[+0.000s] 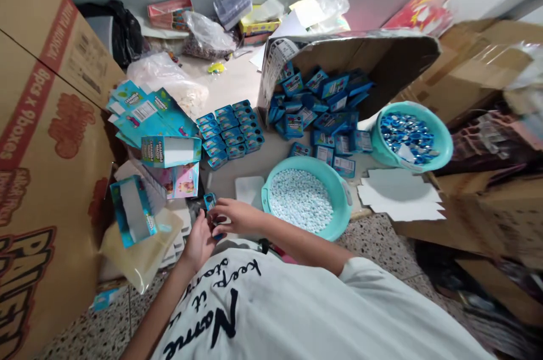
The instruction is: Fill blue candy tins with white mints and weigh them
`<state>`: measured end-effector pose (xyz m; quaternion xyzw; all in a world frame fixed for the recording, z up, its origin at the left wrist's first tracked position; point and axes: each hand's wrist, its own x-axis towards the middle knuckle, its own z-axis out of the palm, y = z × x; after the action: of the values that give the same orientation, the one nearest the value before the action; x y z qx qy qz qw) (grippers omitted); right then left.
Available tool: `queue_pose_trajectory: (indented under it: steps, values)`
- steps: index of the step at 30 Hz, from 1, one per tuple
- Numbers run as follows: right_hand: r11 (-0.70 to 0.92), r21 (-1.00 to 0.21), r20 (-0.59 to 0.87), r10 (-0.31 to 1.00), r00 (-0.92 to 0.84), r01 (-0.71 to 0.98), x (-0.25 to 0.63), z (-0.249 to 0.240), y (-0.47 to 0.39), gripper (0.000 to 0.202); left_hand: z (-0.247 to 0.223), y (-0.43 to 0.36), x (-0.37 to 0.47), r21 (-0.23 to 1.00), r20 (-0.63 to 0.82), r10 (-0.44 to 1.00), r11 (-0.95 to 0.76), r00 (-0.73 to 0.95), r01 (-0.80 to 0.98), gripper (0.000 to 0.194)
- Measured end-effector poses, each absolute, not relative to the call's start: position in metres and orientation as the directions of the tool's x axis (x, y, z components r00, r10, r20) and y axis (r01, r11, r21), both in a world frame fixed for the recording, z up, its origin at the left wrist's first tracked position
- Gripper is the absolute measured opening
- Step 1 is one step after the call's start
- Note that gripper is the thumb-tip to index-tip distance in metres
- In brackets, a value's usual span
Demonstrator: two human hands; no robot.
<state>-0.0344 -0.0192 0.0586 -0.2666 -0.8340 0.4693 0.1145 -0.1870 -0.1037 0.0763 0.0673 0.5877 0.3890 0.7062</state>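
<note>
My left hand and my right hand meet close to my body, at the front edge of the table. Between them the fingers close on a small blue box, largely covered by the right fingers. A bit of blue also shows under the right thumb. Beyond the hands, small blue boxes stand packed in rows. To the right of my right hand is a turquoise basin full of small pale pellets. Blue display boxes with cut-out fronts, one upright and one tilted, are at the left.
A large carton walls off the left side. An open carton lies on its side, spilling blue boxes. Farther right sit a second turquoise basin with shiny blue packets and flat white card. Plastic bags lie behind.
</note>
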Motion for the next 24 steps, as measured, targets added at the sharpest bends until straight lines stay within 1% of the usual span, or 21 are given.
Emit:
queue_pose_trajectory:
  steps: [2, 5, 6, 7, 8, 10, 12, 14, 16, 19, 21, 24]
  values:
    - [0.43, -0.838, -0.044, 0.561, -0.826, 0.336, -0.031, 0.055, -0.038, 0.035, 0.077, -0.103, -0.185, 0.527, -0.78, 0.624, 0.693, 0.044, -0.493, 0.053]
    - [0.375, -0.834, -0.083, 0.639, -0.765, 0.404, -0.028, 0.051, -0.045, 0.022, 0.075, -0.104, -0.186, 0.513, -0.78, 0.622, 0.698, 0.069, -0.5, 0.037]
    - [0.359, -0.838, -0.091, 0.652, -0.753, 0.412, -0.027, 0.052, -0.045, 0.019, 0.074, -0.105, -0.186, 0.514, -0.781, 0.621, 0.7, 0.068, -0.495, 0.035]
    - [0.346, -0.841, -0.097, 0.661, -0.744, 0.417, -0.027, 0.052, -0.045, 0.017, 0.072, -0.105, -0.187, 0.518, -0.782, 0.62, 0.703, 0.064, -0.487, 0.04]
    - [0.332, -0.844, -0.105, 0.669, -0.736, 0.422, -0.027, 0.053, -0.045, 0.016, 0.07, -0.106, -0.187, 0.521, -0.783, 0.619, 0.706, 0.059, -0.479, 0.048]
    - [0.305, -0.851, -0.121, 0.678, -0.725, 0.427, -0.03, 0.054, -0.046, 0.017, 0.066, -0.109, -0.188, 0.526, -0.789, 0.613, 0.712, 0.047, -0.466, 0.062]
    - [0.28, -0.851, -0.145, 0.688, -0.711, 0.444, -0.035, 0.054, -0.045, 0.019, 0.062, -0.112, -0.191, 0.517, -0.801, 0.597, 0.72, 0.033, -0.463, 0.063]
    - [0.255, -0.831, -0.18, 0.718, -0.672, 0.494, -0.04, 0.051, -0.04, 0.021, 0.057, -0.118, -0.196, 0.492, -0.825, 0.565, 0.733, 0.019, -0.47, 0.06]
    - [0.23, -0.779, -0.219, 0.772, -0.596, 0.584, -0.041, 0.048, -0.024, 0.019, 0.051, -0.126, -0.201, 0.46, -0.849, 0.528, 0.744, 0.004, -0.486, 0.057]
    - [0.2, -0.645, -0.24, 0.864, -0.444, 0.738, -0.034, 0.045, 0.024, 0.015, 0.044, -0.14, -0.208, 0.431, -0.871, 0.49, 0.74, -0.024, -0.517, 0.054]
    - [0.194, -0.548, -0.211, 0.909, -0.359, 0.814, -0.028, 0.044, 0.067, 0.018, 0.041, -0.146, -0.211, 0.428, -0.874, 0.484, 0.728, -0.041, -0.535, 0.052]
    - [0.211, -0.426, -0.148, 0.943, -0.298, 0.88, -0.025, 0.041, 0.125, 0.028, 0.04, -0.149, -0.215, 0.449, -0.861, 0.505, 0.7, -0.061, -0.554, 0.049]
